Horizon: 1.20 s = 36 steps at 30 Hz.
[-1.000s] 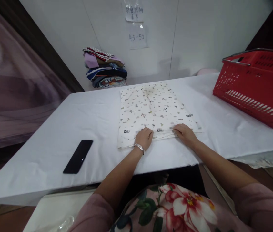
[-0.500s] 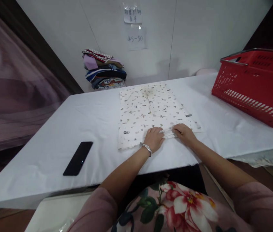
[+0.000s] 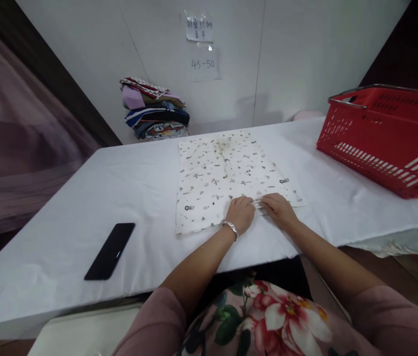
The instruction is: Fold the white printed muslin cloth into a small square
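A white patterned garment (image 3: 224,173) lies flat on the white table (image 3: 138,198), folded into a long shape. My left hand (image 3: 240,213), with a silver bracelet at the wrist, rests on the garment's near hem with its fingers curled onto the cloth. My right hand (image 3: 277,208) sits just to the right of it on the same hem, fingers pressed on the fabric edge. The two hands are almost touching.
A black phone (image 3: 109,250) lies on the table at the near left. A red plastic basket (image 3: 387,136) stands at the right. A stack of folded clothes (image 3: 153,110) sits at the back by the wall.
My left hand has slid to the right along the hem until it is close to my right hand. The right hand has barely moved.
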Motion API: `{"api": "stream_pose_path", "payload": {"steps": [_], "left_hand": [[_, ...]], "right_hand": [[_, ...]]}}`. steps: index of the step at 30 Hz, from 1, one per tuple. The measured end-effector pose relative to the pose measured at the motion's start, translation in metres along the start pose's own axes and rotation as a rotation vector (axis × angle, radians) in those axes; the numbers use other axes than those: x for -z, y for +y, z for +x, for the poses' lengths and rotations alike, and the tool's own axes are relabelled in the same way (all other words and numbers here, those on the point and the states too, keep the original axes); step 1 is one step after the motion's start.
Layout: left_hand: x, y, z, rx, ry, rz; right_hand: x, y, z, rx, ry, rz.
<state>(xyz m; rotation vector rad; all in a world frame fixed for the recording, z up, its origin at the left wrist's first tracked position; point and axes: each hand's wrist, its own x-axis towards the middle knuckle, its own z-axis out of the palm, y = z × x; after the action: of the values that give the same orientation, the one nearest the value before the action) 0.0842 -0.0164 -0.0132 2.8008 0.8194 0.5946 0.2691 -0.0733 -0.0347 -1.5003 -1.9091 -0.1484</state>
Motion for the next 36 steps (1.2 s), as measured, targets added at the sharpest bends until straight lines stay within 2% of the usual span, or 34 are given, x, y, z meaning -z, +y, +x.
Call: {"api": "stream_pose_path", "payload": {"steps": [5,8,11,15,18,25,36], "left_hand": [[-0.002,-0.003,-0.004,0.020,0.078,-0.090],[-0.004,-0.005,-0.004,0.031,0.073,-0.109],[-0.005,-0.006,-0.002,0.040,0.056,-0.109],[-0.006,-0.006,-0.001,0.039,0.059,-0.110],[-0.008,-0.007,-0.001,0.034,0.064,-0.121],[-0.007,-0.007,-0.001,0.030,0.034,-0.121],[-0.007,-0.003,0.000,-0.010,-0.088,-0.017]], "right_hand": [[0.005,-0.008,-0.001,0.021,0.032,0.031],[0.008,-0.013,-0.003,0.072,0.052,0.032],[0.009,-0.015,-0.005,0.147,0.010,-0.037],[0.007,-0.012,-0.006,0.094,-0.016,-0.214],[0.007,-0.010,-0.007,0.053,-0.005,-0.266],[0.009,-0.006,-0.006,0.027,-0.006,-0.319],[0.018,0.006,-0.017,0.129,-0.006,-0.260]]}}
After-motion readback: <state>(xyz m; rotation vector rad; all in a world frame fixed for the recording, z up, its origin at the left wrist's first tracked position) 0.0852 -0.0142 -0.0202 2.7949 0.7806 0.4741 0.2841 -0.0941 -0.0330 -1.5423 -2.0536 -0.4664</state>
